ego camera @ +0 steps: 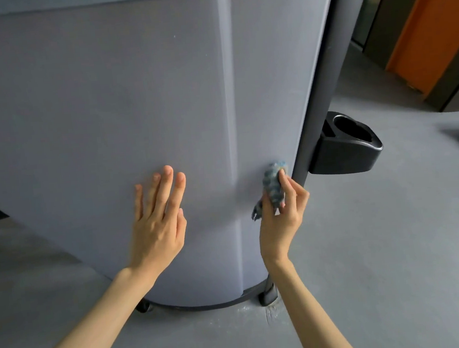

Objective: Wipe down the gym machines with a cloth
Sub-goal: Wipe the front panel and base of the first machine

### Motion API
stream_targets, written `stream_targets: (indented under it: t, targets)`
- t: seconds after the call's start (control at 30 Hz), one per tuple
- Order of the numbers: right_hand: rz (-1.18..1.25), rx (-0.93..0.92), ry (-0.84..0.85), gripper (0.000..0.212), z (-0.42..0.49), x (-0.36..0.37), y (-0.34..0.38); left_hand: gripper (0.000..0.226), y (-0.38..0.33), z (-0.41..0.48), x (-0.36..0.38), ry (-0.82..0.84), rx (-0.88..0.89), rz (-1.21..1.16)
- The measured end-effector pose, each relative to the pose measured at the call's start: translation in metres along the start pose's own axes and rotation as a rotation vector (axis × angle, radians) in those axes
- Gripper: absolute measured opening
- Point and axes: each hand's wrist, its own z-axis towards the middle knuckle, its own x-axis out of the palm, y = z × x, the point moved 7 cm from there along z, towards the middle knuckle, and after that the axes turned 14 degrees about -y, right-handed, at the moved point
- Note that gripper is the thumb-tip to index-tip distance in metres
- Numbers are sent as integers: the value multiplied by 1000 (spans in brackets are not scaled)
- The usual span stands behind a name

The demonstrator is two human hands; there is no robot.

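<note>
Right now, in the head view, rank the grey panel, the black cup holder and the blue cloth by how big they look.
1. grey panel
2. black cup holder
3. blue cloth, partly hidden in the right hand

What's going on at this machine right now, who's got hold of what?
A person is wiping a gym machine's grey panel. The right-hand grip pinches a bunched blue cloth against the panel, close beside the dark post that carries a black cup holder. The left-hand grip holds nothing; it lies flat on the panel with its fingers straight.
</note>
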Motion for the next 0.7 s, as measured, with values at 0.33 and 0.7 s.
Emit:
stream_targets:
  t: [0.33,0.7]
  targets:
    - [-222,-829,618,33,-62,1,-53,82,-2,-1,0,42,-21,16]
    - [-110,-1156,858,30,-45,14,-14,83,-4,1,-8,81,-20,10]
